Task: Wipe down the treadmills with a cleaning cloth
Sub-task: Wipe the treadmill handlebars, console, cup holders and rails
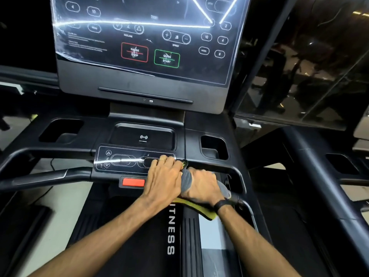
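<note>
At the right end of the treadmill's (pixel 143 246) front handlebar, the right hand (pixel 201 186) grips the soft, light, grey-and-yellow cleaning cloth (pixel 196 206) bunched round the bar, best held wadded, while the left hand (pixel 163 176) rests flat-fingered beside it.

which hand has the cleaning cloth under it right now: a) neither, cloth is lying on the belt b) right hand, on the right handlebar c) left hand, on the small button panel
b: the right hand presses the grey and yellow cloth over the right handlebar, while the left hand rests by the small button panel.
</note>
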Demonstrator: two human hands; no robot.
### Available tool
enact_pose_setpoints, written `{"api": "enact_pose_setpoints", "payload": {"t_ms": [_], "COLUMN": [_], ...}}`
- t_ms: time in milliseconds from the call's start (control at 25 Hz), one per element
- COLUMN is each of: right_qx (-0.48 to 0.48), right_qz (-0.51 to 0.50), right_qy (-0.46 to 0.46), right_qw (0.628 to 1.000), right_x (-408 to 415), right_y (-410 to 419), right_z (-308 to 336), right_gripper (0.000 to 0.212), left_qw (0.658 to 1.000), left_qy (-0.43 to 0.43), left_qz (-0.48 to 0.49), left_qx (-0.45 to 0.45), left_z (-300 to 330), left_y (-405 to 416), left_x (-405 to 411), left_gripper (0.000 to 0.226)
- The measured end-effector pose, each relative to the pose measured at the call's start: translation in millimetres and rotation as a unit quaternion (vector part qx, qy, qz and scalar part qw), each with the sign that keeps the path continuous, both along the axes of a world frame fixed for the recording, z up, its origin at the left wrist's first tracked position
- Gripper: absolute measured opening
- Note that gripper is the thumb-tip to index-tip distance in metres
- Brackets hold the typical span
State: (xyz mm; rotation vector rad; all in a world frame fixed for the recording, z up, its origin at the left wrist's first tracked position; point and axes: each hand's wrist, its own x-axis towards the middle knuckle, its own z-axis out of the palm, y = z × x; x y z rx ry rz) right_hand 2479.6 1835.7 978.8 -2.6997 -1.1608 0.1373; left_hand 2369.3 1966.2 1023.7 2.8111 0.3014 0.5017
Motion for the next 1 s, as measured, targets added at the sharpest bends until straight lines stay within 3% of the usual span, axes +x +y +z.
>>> {"api": "enact_pose_setpoints", "payload": {"t_ms": [80, 280, 480, 520, 680, 720, 840, 880, 920, 1000], "right_qx": [0.022, -0.030, 0.071, 0.056, -0.009, -0.002, 0.053, 0.065, 0.061, 0.022], "right_qz": [0.003, 0.030, -0.024, -0.016, 0.007, -0.001, -0.051, -0.055, -0.047, -0.024], "right_qy": [-0.030, 0.168, -0.047, -0.031, 0.221, 0.205, 0.022, -0.003, 0.007, 0.114], "right_qw": [0.999, 0.985, 0.996, 0.998, 0.975, 0.979, 0.997, 0.996, 0.997, 0.993], "right_x": [-4.7, 21.8, -7.6, -1.2, 43.2, 42.6, 17.3, 15.4, 20.8, 39.7], "right_y": [-5.3, -3.1, -24.5, -27.7, -47.8, -56.0, -75.3, -78.1, -79.4, -81.9], "right_z": [-8.4, 24.7, -17.0, -13.9, 11.7, 7.4, -21.7, -27.0, -24.0, -5.8], "right_gripper": [0.050, 0.050, 0.048, 0.051, 0.069, 0.071, 0.064, 0.060, 0.060, 0.066], "left_qw": [0.999, 0.993, 0.979, 0.977, 0.971, 0.970, 0.970, 0.968, 0.967, 0.965], "left_qy": [0.008, 0.067, 0.082, 0.084, 0.106, 0.105, 0.120, 0.119, 0.119, 0.126], "left_qz": [-0.009, 0.006, 0.030, 0.031, 0.031, 0.038, 0.046, 0.045, 0.043, 0.037], "left_qx": [0.033, 0.100, 0.182, 0.195, 0.212, 0.214, 0.207, 0.214, 0.222, 0.226], "left_z": [-2.0, 0.8, 4.0, 4.2, 5.1, 5.6, 6.1, 6.1, 6.3, 8.9], "left_y": [-5.6, -7.9, -9.7, -10.7, -14.4, -16.0, -20.2, -20.7, -20.9, -20.7], "left_x": [2.3, 11.0, 13.7, 13.7, 17.9, 19.4, 20.8, 21.1, 20.8, 19.7], "left_gripper": [0.026, 0.049, 0.060, 0.060, 0.065, 0.066, 0.072, 0.074, 0.076, 0.079]}}
